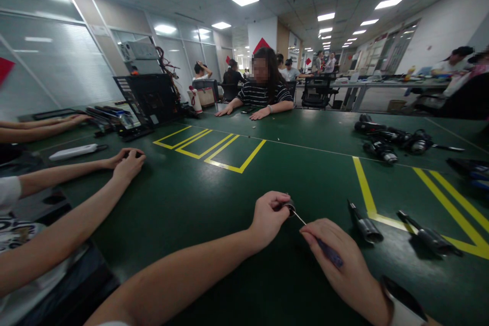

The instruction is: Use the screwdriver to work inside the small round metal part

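My left hand point(269, 218) is closed around a small dark cylindrical metal part point(290, 206), its open round end turned toward me. In my right hand point(338, 254) is a screwdriver point(329, 253) with a purplish handle, gripped between thumb and fingers. Its thin shaft reaches up and left to the rim of the metal part; whether the tip touches a screw cannot be seen. Right of my hands, two dark metal cylinders with thin shafts lie on the green table, a nearer one point(365, 223) and another point(428, 234) farther right.
Yellow tape lines point(225, 165) mark the green table point(171, 204). Several dark tool-like parts point(393, 137) lie at the back right. On the left are a neighbour's clasped hands point(128, 160), a white device point(73, 152) and a black computer case point(148, 99). A person point(263, 92) sits opposite.
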{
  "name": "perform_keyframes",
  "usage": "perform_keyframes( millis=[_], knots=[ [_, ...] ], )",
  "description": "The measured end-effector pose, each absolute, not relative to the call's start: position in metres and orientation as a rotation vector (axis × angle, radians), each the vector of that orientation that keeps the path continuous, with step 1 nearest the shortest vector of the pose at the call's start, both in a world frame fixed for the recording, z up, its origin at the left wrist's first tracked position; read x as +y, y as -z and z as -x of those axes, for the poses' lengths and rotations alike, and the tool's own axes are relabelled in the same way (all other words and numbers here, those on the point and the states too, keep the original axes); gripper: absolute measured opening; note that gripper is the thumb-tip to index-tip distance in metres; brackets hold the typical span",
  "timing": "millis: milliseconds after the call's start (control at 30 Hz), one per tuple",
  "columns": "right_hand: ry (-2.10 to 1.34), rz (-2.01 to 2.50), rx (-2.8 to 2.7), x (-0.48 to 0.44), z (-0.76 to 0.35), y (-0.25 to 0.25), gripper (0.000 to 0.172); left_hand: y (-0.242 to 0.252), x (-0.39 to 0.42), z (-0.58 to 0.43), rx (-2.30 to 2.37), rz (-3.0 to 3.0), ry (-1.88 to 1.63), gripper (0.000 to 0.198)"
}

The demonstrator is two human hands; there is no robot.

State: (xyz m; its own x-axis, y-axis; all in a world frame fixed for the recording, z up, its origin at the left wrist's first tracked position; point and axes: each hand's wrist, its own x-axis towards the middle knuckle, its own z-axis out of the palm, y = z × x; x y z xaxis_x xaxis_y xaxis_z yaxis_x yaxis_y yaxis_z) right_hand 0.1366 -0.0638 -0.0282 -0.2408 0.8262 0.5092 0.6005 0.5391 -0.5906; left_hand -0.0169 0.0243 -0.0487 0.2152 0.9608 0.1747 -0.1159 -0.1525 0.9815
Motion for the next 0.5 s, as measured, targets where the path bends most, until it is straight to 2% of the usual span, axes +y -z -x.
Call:
perform_keyframes(
  millis=[500],
  knots=[
    [-0.282, 1.186, -1.923, -0.0601, -0.1341, 0.0261, 0.014, 0.041, 0.0228, 0.0151, 0.933, -1.336, -1.157, 0.025]
  ],
)
